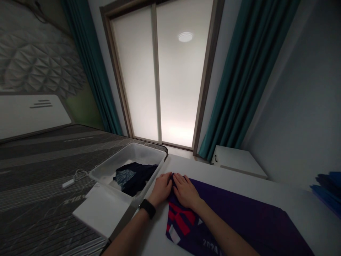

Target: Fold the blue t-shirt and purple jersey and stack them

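A dark purple garment [239,206] with red and white shapes and a "2024" print lies folded flat on a white tabletop [157,231]. My left hand [162,187] rests at its far left corner, fingertips touching the fabric edge and fingers extended. Beside it, my right hand [185,191] lies palm down on the cloth with its fingers stretched out. The two hands nearly touch at the fingertips. A black watch [147,208] is on my left wrist. My right forearm covers part of the print.
Left of the table, a translucent plastic bin [112,181] holds a dark blue patterned garment [135,176]. It stands on a bed [53,160] beside a white board [102,209] and a white power strip [68,183]. Blue folded cloths [327,190] are at the right edge. A white cabinet [239,160] stands beyond.
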A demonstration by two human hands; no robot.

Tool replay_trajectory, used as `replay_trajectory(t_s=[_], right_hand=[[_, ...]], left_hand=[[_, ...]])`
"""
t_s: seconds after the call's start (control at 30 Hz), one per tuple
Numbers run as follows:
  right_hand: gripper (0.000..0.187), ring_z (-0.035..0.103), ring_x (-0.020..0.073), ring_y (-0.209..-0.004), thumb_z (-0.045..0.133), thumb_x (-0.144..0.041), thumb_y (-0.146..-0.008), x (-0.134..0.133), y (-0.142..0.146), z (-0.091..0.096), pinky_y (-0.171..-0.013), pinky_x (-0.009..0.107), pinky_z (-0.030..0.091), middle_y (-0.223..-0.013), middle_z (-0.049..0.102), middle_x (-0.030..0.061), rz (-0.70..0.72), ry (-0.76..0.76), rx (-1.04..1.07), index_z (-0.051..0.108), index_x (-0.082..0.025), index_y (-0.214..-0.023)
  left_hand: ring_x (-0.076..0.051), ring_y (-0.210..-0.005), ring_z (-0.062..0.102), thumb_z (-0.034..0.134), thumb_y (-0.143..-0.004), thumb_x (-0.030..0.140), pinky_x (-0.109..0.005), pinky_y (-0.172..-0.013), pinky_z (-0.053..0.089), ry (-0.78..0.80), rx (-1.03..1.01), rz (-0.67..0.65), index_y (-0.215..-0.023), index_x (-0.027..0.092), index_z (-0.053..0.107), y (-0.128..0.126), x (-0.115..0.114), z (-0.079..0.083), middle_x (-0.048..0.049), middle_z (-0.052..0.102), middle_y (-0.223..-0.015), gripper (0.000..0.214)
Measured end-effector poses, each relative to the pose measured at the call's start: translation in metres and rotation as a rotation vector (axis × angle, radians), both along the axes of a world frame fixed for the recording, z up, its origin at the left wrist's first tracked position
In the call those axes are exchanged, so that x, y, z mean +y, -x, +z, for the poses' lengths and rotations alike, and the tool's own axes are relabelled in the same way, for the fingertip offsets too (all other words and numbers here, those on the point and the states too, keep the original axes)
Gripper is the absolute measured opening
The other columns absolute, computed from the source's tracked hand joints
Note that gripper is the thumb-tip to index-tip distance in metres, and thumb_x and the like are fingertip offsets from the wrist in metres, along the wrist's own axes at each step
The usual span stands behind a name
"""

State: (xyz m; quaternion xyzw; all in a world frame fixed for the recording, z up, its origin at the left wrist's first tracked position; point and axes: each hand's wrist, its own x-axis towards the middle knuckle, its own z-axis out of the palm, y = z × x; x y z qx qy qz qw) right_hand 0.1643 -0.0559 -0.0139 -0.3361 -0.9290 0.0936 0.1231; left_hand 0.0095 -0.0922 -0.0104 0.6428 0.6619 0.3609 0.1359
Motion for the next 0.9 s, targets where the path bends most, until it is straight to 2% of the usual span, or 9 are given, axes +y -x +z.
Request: replay_trajectory(t_s=[0.1, 0.2, 0.3, 0.43, 0.6, 0.77, 0.9], right_hand=[[0.054, 0.027, 0.0246, -0.144, 0.033, -0.034, -0.098, 0.002, 0.000, -0.002, -0.118, 0.049, 0.015, -0.154, 0.034, 0.0127, -0.004, -0.003, -0.010, 0.036, -0.014, -0.148], [0.051, 0.027, 0.0244, -0.144, 0.032, -0.035, -0.100, 0.006, 0.000, -0.002, -0.117, 0.049, 0.016, -0.155, 0.035, 0.0111, -0.022, -0.006, 0.020, 0.038, -0.019, -0.147], [0.044, 0.038, 0.0228, -0.138, 0.034, -0.027, -0.099, 0.020, 0.000, 0.001, -0.113, 0.044, 0.026, -0.149, 0.045, 0.0100, -0.034, 0.022, 0.053, 0.046, -0.021, -0.141], [0.038, 0.052, 0.0198, -0.119, 0.034, -0.017, -0.098, 0.049, 0.005, 0.010, -0.098, 0.034, 0.039, -0.127, 0.060, 0.0096, -0.048, 0.028, 0.062, 0.055, -0.021, -0.129], [0.028, 0.054, 0.0198, -0.109, 0.044, -0.016, -0.095, 0.072, 0.016, 0.019, -0.091, 0.033, 0.039, -0.114, 0.062, 0.0065, 0.006, 0.010, 0.009, 0.063, -0.024, -0.114], [0.018, 0.054, 0.0197, -0.105, 0.050, -0.016, -0.093, 0.074, 0.022, 0.024, -0.087, 0.031, 0.037, -0.106, 0.061, 0.0048, 0.070, -0.012, -0.052, 0.064, -0.023, -0.102], [0.017, 0.053, 0.0195, -0.106, 0.046, -0.018, -0.096, 0.071, 0.022, 0.029, -0.087, 0.032, 0.037, -0.108, 0.061, 0.0063, 0.085, -0.028, -0.089, 0.060, -0.021, -0.104]], left_hand=[[-0.023, -0.112, 0.062, 0.048, -0.083, 0.012, -0.037, -0.103, 0.044, -0.013, -0.038, 0.002, -0.119, 0.013, 0.064, 0.000, 0.013, -0.001, -0.0128, 0.069, -0.117, 0.040], [-0.022, -0.108, 0.064, 0.044, -0.087, 0.013, -0.036, -0.100, 0.046, -0.030, -0.090, 0.029, -0.119, 0.012, 0.063, 0.003, 0.016, -0.002, -0.0136, 0.070, -0.114, 0.037], [-0.021, -0.104, 0.066, 0.043, -0.089, 0.014, -0.036, -0.097, 0.048, -0.044, -0.131, 0.050, -0.116, 0.014, 0.062, 0.006, 0.014, -0.004, -0.0114, 0.072, -0.108, 0.033], [-0.021, -0.102, 0.068, 0.045, -0.088, 0.012, -0.037, -0.095, 0.048, -0.052, -0.160, 0.050, -0.113, 0.017, 0.061, 0.006, 0.012, -0.004, -0.0087, 0.074, -0.103, 0.030], [-0.022, -0.100, 0.069, 0.046, -0.088, 0.012, -0.036, -0.093, 0.049, -0.051, -0.182, 0.049, -0.112, 0.016, 0.060, 0.006, 0.013, -0.004, -0.0090, 0.075, -0.101, 0.028], [-0.021, -0.098, 0.070, 0.048, -0.088, 0.012, -0.034, -0.091, 0.050, -0.052, -0.176, 0.056, -0.111, 0.016, 0.060, 0.007, 0.015, -0.007, -0.0092, 0.074, -0.102, 0.026], [-0.020, -0.099, 0.069, 0.050, -0.086, 0.009, -0.032, -0.091, 0.049, -0.052, -0.154, 0.065, -0.107, 0.017, 0.063, 0.006, 0.016, -0.007, -0.0083, 0.074, -0.103, 0.026]])
